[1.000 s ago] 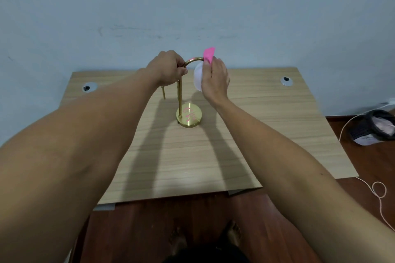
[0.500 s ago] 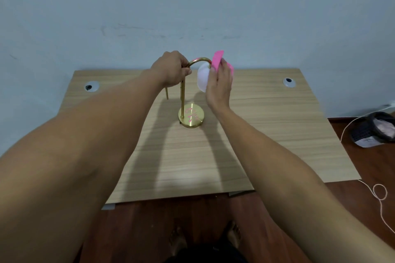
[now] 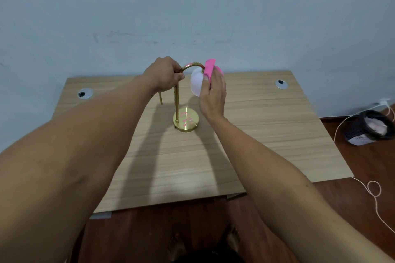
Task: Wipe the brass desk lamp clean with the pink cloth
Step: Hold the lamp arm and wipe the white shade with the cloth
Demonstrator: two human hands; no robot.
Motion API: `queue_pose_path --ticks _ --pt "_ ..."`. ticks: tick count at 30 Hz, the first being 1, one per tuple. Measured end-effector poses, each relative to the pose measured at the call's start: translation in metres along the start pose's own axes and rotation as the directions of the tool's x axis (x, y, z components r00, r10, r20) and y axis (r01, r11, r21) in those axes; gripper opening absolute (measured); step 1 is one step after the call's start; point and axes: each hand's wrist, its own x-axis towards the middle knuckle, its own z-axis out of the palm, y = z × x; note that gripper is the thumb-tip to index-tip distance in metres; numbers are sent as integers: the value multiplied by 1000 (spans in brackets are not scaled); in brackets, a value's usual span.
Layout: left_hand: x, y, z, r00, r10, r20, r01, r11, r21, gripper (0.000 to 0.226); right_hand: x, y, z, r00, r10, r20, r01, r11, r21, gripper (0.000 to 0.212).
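The left hand [image 3: 165, 74] is curled round the top of the lamp's [image 3: 185, 121] brass stem, just where it starts to bend over, steadying it. The right hand [image 3: 213, 94] has the pink cloth [image 3: 210, 70] pinched between thumb and fingers and pressed against the far side of the white shade [image 3: 196, 83], near where the curved arm meets it. The two hands sit close together with only the arch of the arm and the shade between them.

The lamp stands upright toward the back middle of the tabletop [image 3: 267, 130], on a round brass base that shows pink reflections or smears; I cannot tell which. A second thin brass piece pokes out below the left hand, and what it belongs to is not clear from here.

To my eye the wiping is at the shade and the top of the arm, with the stem and base likely left to do. The lamp looks light and top-heavy on that slim stem, so a push from the cloth could tip or slide it; holding the stem high up, as the left hand does, seems the sensible place. The shade looks like glass or thin plastic and probably wants a gentle touch. Polished brass will be slick, and the soft, floppy cloth should wrap easily round the thin tube.

Two round cable holes sit in the back corners of the tabletop. A small dark bin [image 3: 369, 128] and a white cord [image 3: 374, 190] lie on the wooden floor to the right.
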Motion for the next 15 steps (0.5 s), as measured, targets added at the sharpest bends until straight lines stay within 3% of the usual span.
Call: queue_pose_path --ticks 3,6,8,10,12,15 --pt "-1 1 0 1000 0 1 0 1000 3 20 8 -12 -1 964 263 -47 -249 949 193 39" --pt "-1 0 0 1000 1 -5 -1 1000 3 20 31 -24 -6 835 550 -14 -520 797 308 45" --pt "-1 0 0 1000 2 -11 -2 1000 3 20 31 -27 -6 882 471 -5 -461 867 191 47" --pt "-1 0 0 1000 1 -11 -1 1000 6 20 17 -24 -2 977 211 16 -211 977 20 43" --pt "-2 0 1 1000 3 -10 -2 1000 8 21 4 -12 5 998 64 6 -64 998 -31 44" --pt "-2 0 1 1000 0 -13 0 1000 -1 20 5 -10 6 982 172 -77 -160 977 144 41"
